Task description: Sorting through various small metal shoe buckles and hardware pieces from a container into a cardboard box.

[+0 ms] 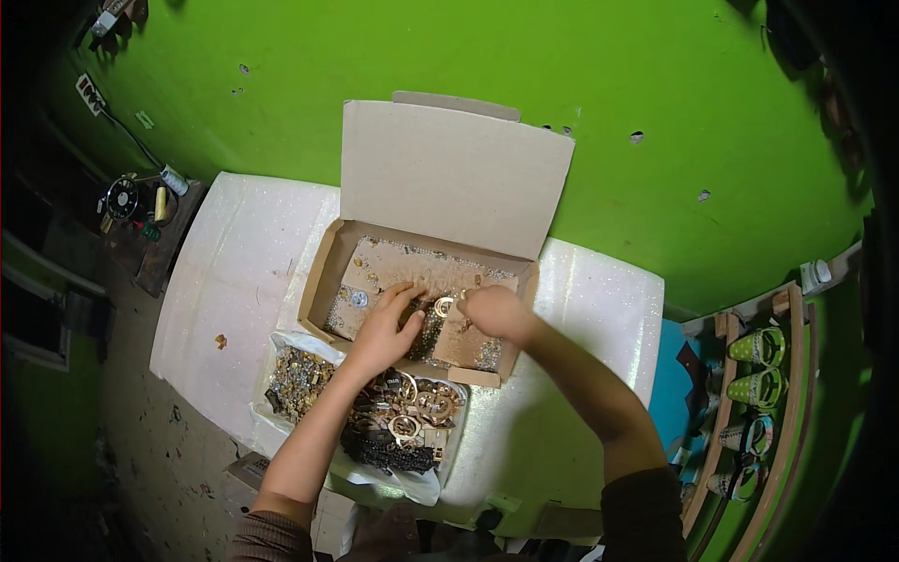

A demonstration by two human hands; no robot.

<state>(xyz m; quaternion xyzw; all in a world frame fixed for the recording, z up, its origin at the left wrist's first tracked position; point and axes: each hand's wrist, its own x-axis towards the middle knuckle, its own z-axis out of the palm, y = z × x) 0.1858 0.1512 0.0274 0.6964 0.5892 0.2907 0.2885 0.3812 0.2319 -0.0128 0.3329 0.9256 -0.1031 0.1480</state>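
Observation:
An open cardboard box (325, 281) stands on the table with its lid raised at the back. Inside are loose cardboard pieces (465, 345), with small shiny beads and stones scattered around them. My left hand (382, 330) reaches into the box, its fingers apart over the cardboard. Opposite it, my right hand (498, 312) is closed, fingertips pointing down at the cardboard; what they pinch, if anything, is hidden. A round gold buckle-like ring (444, 306) lies between the two hands, close to the right fingertips. A clear, pale round piece (360, 299) sits to the left.
In front of the box, a white-lined tray (453, 461) holds gold rings, buckles, beads and black strands, partly under my left forearm. A small gold piece (221, 342) lies on the white table (234, 253). Green slippers (757, 347) hang on a wooden rack (721, 412) at right.

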